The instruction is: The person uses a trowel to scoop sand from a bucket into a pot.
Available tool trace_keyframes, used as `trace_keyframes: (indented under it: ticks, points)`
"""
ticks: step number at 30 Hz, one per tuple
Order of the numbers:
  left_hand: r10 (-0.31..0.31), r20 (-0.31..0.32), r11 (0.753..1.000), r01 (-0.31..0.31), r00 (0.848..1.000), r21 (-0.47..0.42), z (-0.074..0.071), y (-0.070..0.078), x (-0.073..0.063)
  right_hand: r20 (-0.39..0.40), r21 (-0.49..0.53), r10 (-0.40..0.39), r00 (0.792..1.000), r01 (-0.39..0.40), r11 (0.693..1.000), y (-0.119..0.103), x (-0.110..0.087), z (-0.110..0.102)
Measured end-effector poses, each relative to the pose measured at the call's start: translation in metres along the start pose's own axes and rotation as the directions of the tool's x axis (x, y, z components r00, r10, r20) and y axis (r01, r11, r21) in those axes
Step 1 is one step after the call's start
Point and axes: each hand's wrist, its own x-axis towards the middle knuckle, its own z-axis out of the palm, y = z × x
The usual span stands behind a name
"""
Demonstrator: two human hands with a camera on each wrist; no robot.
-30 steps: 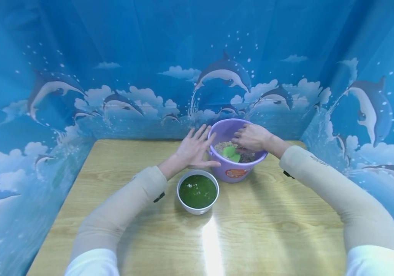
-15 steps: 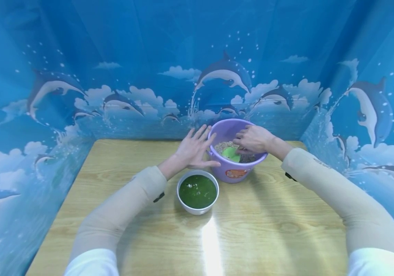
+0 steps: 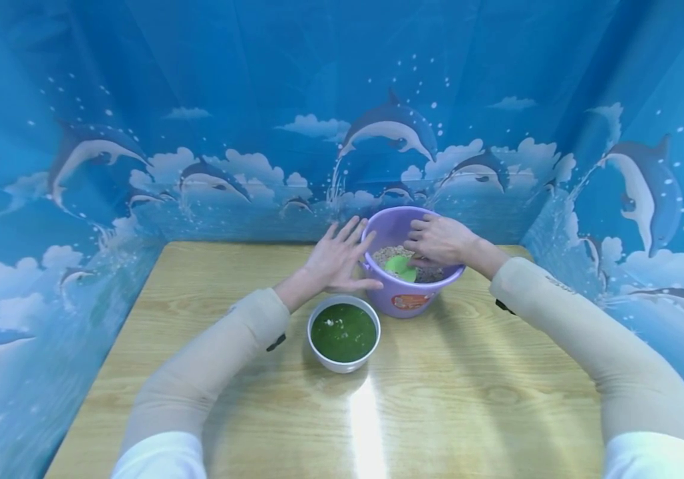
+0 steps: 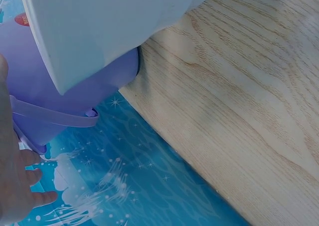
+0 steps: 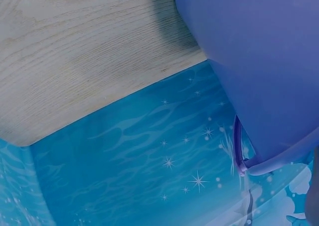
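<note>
A purple bucket (image 3: 386, 229) with an orange label stands near the table's far edge, with light brown grains (image 3: 385, 254) inside. Down in it, my right hand (image 3: 440, 241) grips a lime-green scoop (image 3: 400, 268), whose bowl lies among the grains; the curled fingers hide its handle. My left hand (image 3: 336, 261) is spread against the bucket's left side, fingers straight and fingertips at the rim. In the left wrist view, part of that hand (image 4: 15, 186) shows beside the bucket's purple handle (image 4: 50, 115). The right wrist view shows the bucket's outer wall (image 5: 259, 61).
Just in front of the bucket, below the left hand, a white bowl (image 3: 342, 366) holds something dark green with a few white spots. Both stand on a wood-grain table (image 3: 468, 399). Blue dolphin-print sheets (image 3: 246, 100) surround the table at the back and sides.
The green scoop has shifted slightly in the grains, and my right hand has moved a little to the right with it. My left hand, the bucket and the bowl stay put.
</note>
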Motion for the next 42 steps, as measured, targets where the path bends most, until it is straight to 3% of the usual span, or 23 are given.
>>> trace_keyframes:
  ticks: [15, 36, 42]
  points:
    - [-0.003, 0.006, 1.000, 0.003, 1.000, -0.010, 0.000, 0.000, 0.000, 0.022, 0.063, 0.056, 0.998, -0.057, 0.996, 0.002, -0.010, -0.001]
    - [0.001, 0.006, 1.000, -0.001, 1.000, 0.000, -0.001, 0.000, 0.000, -0.080, 0.085, 0.123, 0.989, -0.116, 0.990, 0.008, -0.023, -0.001]
    - [-0.001, 0.008, 1.000, 0.001, 1.000, -0.009, 0.000, 0.000, 0.000, -0.109, 0.140, 0.154, 0.982, -0.138, 0.980, 0.008, -0.027, 0.001]
